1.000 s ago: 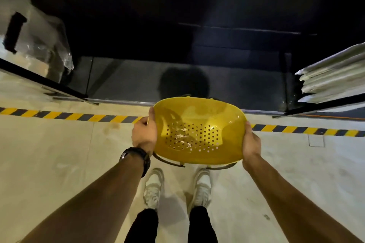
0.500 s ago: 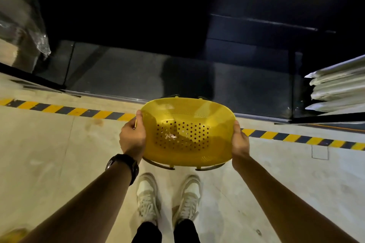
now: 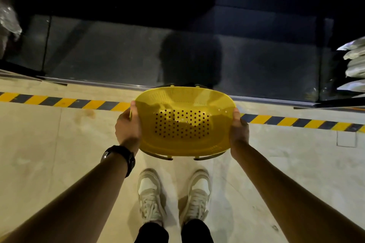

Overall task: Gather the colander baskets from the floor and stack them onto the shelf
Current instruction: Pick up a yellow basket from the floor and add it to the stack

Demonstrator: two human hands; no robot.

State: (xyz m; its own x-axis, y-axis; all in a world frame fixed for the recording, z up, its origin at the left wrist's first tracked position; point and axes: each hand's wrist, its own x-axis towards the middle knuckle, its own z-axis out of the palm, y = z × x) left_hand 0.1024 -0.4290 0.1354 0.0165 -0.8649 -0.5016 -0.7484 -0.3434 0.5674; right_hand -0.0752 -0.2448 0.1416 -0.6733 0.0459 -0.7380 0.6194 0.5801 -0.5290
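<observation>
We stand on a big pale floor point(image 3: 49, 154). In front of us is a low, dark shelf point(image 3: 118, 55). It is wide, and a dark shadow point(image 3: 189, 55) falls on its middle. A long line of yellow and black stripes point(image 3: 59, 101) runs across the floor, just in front of the shelf's edge.

We hold one yellow colander basket point(image 3: 183, 122) up in the air with both hands. It is over the floor and it does not touch the shelf. Its far rim hangs over the striped line and the front edge of the shelf. The basket tips toward us, so we can look into it. Thin dark handles point(image 3: 158, 156) peek out under its near side.

At the far right some white flat packs point(image 3: 353, 65) lie in a pile. At the far left we see a bit of shiny clear wrap point(image 3: 8, 19).

Our two pale shoes point(image 3: 150, 193) stand side by side under the basket.

Our left hand point(image 3: 127, 128) grips the left end of the basket, with the thumb hooked over the rim. Our right hand point(image 3: 239, 132) grips the right end the same way. The other fingers are hidden behind the basket, so we cannot tell how they lie.

A black watch point(image 3: 120, 157) sits on our left wrist.

Many little round holes point(image 3: 181, 122) dot the bottom of the basket.
</observation>
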